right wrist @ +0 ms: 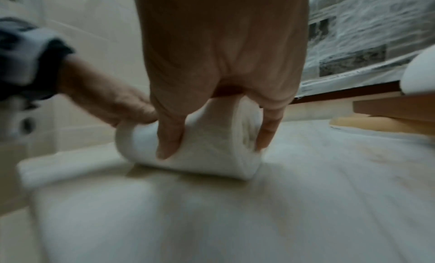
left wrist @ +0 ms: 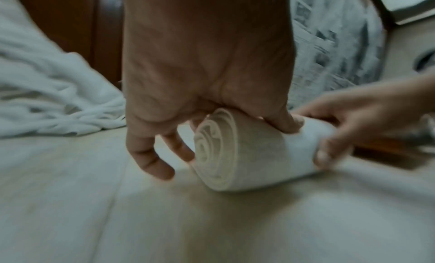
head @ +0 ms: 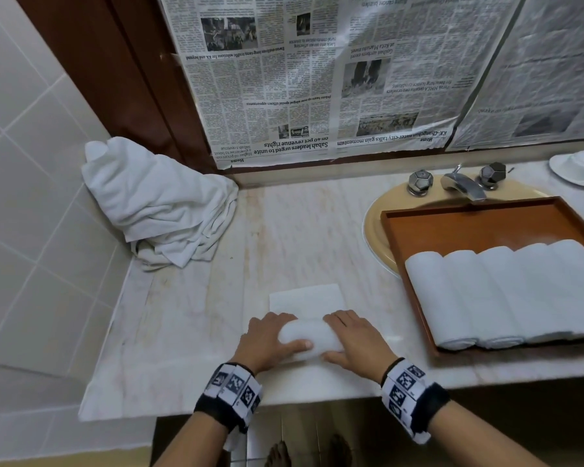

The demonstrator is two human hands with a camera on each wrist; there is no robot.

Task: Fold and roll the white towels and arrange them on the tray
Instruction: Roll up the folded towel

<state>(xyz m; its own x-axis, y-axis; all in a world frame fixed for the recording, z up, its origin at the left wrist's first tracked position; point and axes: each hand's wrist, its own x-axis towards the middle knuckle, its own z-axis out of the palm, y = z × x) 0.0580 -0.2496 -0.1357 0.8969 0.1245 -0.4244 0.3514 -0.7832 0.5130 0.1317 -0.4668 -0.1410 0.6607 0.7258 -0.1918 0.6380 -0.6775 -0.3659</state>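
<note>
Both hands on a half-rolled white towel [head: 309, 338] at the near edge of the marble desk [head: 216, 298], centre of scene. Left hand [head: 270, 342] grips the roll's left end: fingers curled over the top, thumb along the near side; left wrist view shows the spiral end of the roll [left wrist: 216, 150] w/ fingers [left wrist: 150, 155] bent down beside it. Right hand [head: 354, 342] grips the right end the same way, fingers draped over the top, thumb on the near face; right wrist view has the thumb [right wrist: 169, 137] pressed on the roll [right wrist: 200, 146], another finger down at the roll's right end. Unrolled part of the towel lies flat on the desk just beyond the roll, toward the far side. To the right, a brown wooden tray [head: 469, 224] sits over a tan sink basin [head: 375, 230]; approx five rolled towels [head: 506, 291] lie side by side, touching, in the tray's near part. Far left corner: heap of loose white towels [head: 159, 200] against the tiled wall [head: 31, 163]. Tap [head: 462, 183] w/ two knobs behind the basin; white cup on saucer [head: 580, 166] at far right. Newspaper sheets [head: 317, 79] cover the far wall. Wrist views blurred.
</note>
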